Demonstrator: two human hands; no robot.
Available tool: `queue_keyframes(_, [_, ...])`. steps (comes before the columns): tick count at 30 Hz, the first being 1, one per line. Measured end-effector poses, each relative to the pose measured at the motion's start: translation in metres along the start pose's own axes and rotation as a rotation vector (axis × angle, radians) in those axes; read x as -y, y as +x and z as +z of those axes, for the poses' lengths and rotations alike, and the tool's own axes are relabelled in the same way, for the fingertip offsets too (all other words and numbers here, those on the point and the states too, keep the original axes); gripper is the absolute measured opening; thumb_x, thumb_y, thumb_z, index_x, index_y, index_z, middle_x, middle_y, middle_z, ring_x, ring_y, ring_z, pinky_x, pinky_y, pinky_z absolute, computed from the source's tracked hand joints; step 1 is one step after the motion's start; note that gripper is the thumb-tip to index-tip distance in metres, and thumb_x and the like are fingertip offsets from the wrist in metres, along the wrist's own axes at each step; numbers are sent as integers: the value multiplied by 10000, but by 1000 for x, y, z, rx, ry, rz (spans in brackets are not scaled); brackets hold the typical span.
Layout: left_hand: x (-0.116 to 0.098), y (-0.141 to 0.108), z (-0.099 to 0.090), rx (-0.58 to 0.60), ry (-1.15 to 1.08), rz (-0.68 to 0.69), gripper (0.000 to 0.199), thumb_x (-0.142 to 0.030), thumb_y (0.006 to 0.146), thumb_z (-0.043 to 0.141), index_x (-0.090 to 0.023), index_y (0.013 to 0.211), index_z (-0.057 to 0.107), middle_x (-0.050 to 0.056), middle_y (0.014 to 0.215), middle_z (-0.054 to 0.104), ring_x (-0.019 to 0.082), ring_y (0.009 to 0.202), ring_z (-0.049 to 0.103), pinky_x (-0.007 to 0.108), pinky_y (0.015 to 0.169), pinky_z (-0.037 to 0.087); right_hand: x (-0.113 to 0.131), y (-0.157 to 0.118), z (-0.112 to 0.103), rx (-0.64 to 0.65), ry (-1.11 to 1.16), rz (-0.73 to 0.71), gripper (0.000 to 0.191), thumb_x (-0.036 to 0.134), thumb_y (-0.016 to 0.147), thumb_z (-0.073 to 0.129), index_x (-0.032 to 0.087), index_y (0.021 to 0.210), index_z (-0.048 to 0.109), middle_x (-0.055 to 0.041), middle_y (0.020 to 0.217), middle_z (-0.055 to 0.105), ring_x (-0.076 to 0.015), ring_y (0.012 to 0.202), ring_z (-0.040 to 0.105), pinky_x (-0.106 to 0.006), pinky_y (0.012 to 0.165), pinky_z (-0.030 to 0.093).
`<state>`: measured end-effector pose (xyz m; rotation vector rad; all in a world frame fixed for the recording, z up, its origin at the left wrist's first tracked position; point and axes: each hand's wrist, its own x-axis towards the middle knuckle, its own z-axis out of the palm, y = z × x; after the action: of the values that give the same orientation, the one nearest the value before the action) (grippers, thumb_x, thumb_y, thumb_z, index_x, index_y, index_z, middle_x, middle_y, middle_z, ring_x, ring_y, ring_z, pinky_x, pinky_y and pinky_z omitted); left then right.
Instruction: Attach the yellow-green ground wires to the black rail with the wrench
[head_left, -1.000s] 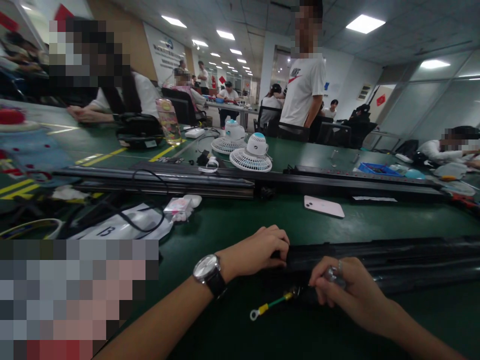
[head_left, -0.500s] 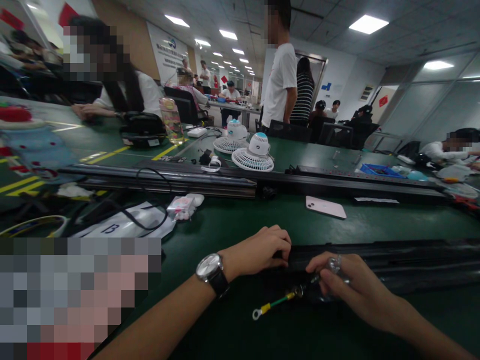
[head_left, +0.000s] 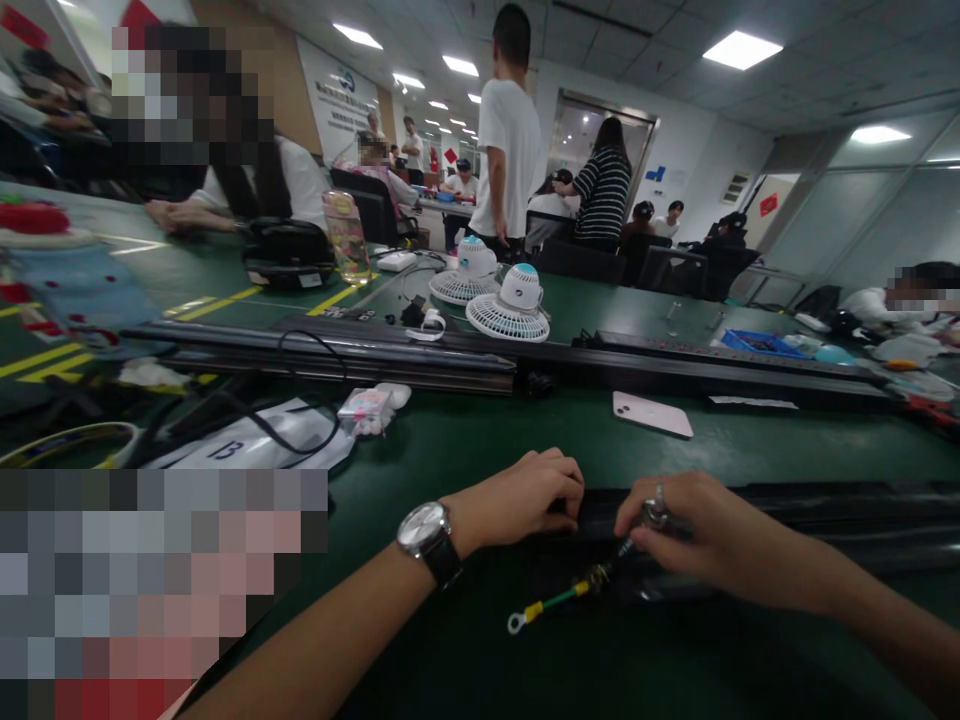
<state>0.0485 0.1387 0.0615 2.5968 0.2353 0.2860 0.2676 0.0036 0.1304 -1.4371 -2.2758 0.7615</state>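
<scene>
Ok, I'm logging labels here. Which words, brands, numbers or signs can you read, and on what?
"13": white plastic.
Too blurred to read: wall sign, red sign.
Too small to read: front fan logo, watch dial, marks on the cable in the right hand.

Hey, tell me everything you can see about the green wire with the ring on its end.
The green wire is short and straight, with yellow sleeves at both ends. Its lower-left tip carries a silvery, metal-looking ring terminal with a round hole. It slants up rightward to a dark cable leading to the right hand. Neither hand touches the green part; whether it rests on the green table is unclear.
</scene>
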Motion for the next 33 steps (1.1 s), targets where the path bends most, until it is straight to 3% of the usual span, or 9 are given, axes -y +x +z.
queue_keyframes(6, [1,-1,1,-1,1,3,76,-188,883,753,-194,874,678,21,1102,610,201,1068,515,324,917,379,5,9,-8,135,-21,-3,183,141,943,615,206,1071,729,35,711,690,-112,571,610,-178,512,418])
queue_keyframes(15, [1,-3,1,-15,-11,31,67,-188,896,736,-189,870,674,28,1085,614,198,1051,520,328,918,380,20,17,-21,301,25,-23,184,211,1033,545,202,1107,713,14,818,753,-139,623,707,-236,640,543])
queue_keyframes(25, [1,-2,2,-18,1,41,88,-197,879,755,-185,847,674,29,1046,611,194,1024,524,315,894,389,38,17,-30,290,-122,-94,223,117,882,660,249,1027,767,5,849,724,-186,789,682,-234,658,505])
queue_keyframes(33, [3,-1,4,-18,-3,45,90,-182,875,755,-183,847,669,32,1050,614,192,1028,522,309,906,385,42,14,-31,297,-184,-73,206,125,889,642,246,1004,764,-12,874,719,-199,810,670,-248,655,483])
